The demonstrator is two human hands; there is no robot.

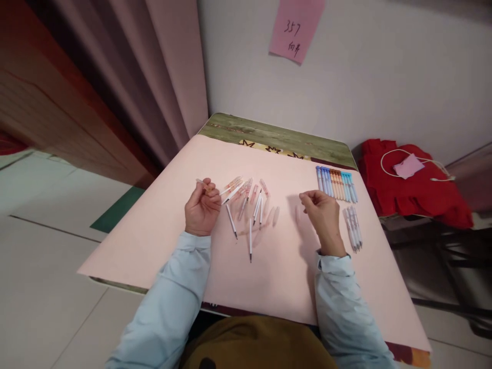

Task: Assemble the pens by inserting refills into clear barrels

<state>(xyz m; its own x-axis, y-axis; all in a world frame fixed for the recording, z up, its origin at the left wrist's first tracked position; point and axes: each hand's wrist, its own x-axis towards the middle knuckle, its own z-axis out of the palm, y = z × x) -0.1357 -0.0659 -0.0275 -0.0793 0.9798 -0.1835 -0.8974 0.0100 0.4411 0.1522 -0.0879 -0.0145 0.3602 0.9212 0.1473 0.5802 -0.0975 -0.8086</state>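
Observation:
Palm up, my left hand [203, 207] pinches a short clear pen barrel [203, 185] with orange markings between thumb and fingers. My right hand [320, 207] hovers over the right half of the table, thumb and fingertips pressed together; whatever they might hold is too small to make out. Between the hands lie loose white pen refills [250, 241] with dark tips, mixed with several patterned clear pen barrels [264, 187]. Translucent pieces [275, 215] lie at the right of this pile. Beyond my right hand is a row of blue, brown and turquoise pens [336, 184], with several whitish pens [352, 229] nearer me.
A pink sheet [269, 287] covers most of the table, whose green wood-patterned edge [284, 130] shows at the back. A red cloth [407, 189] with a white cord sits to the right. A curtain [169, 66] hangs at the left, and a pink note [294, 31] is on the wall.

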